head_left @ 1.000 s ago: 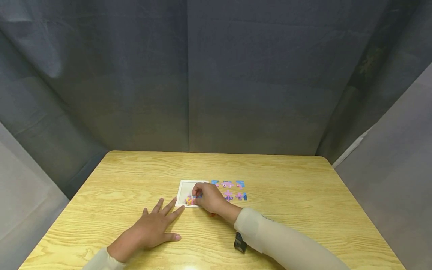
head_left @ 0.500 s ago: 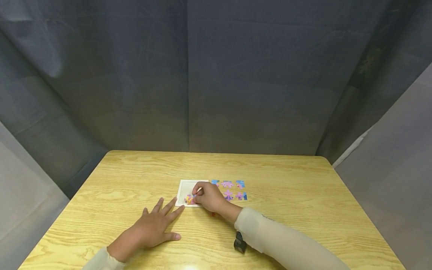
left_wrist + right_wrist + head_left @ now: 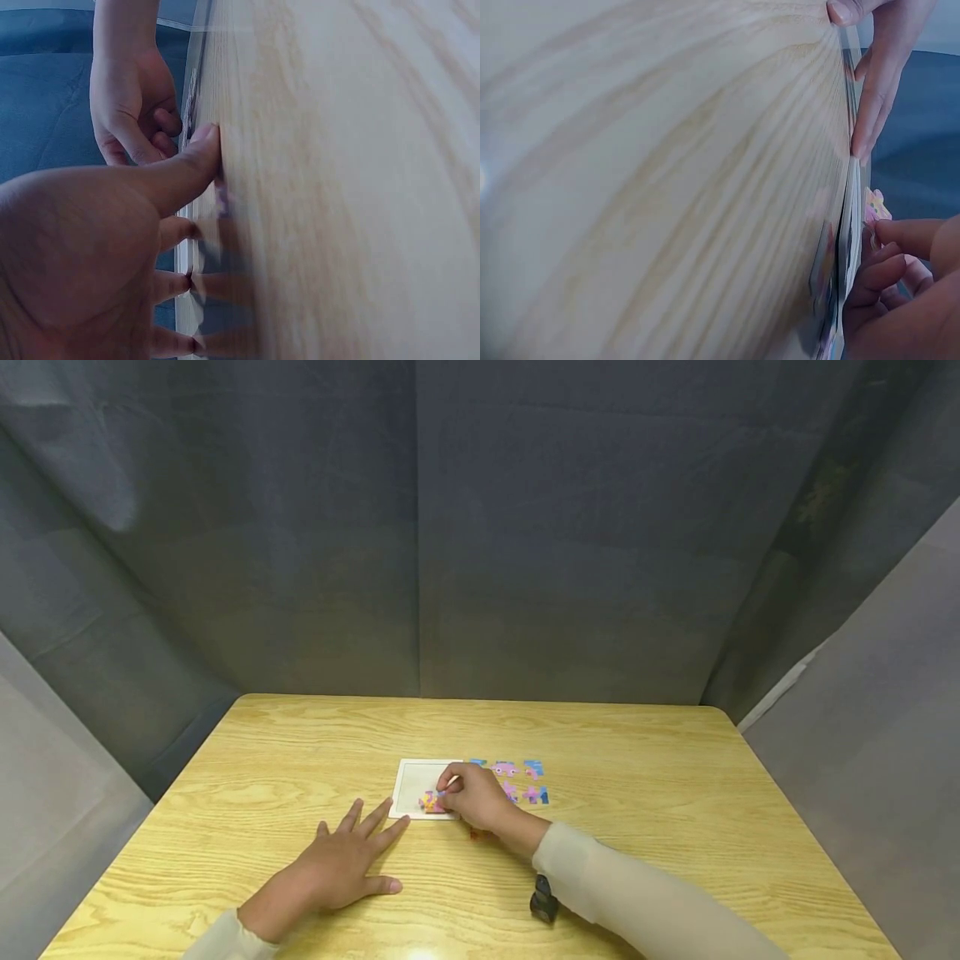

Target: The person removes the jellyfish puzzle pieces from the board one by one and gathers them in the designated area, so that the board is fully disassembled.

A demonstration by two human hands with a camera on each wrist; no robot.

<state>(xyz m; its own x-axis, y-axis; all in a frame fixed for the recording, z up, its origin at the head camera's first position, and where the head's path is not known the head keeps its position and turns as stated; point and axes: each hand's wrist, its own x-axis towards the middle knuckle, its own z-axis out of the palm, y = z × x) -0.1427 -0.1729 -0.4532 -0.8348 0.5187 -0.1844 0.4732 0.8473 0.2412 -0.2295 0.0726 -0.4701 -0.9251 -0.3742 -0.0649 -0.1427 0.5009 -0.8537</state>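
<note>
A white puzzle tray [image 3: 406, 774] with a thin dark inner outline lies on the wooden table. My right hand [image 3: 476, 797] is over its right part and pinches a pink and yellow jigsaw piece [image 3: 431, 802] between thumb and fingertip. In the right wrist view that piece [image 3: 876, 204] is tilted up off the tray's surface. My left hand [image 3: 341, 867] rests palm down with fingers spread, its index and middle fingertips at the tray's left and front edge. Right of the tray lie loose pink and blue jigsaw pieces [image 3: 506, 769], partly hidden by my right hand.
More jigsaw pieces [image 3: 532, 795] lie in a second row nearer me. A small red piece [image 3: 474, 835] shows just under my right wrist. A black device [image 3: 543, 900] hangs beneath the right sleeve. Dark curtains [image 3: 480, 527] stand behind the wooden table [image 3: 645, 827].
My right hand has shifted slightly to the right, and the pink and yellow jigsaw piece has moved right with it. The left hand has stayed in place.
</note>
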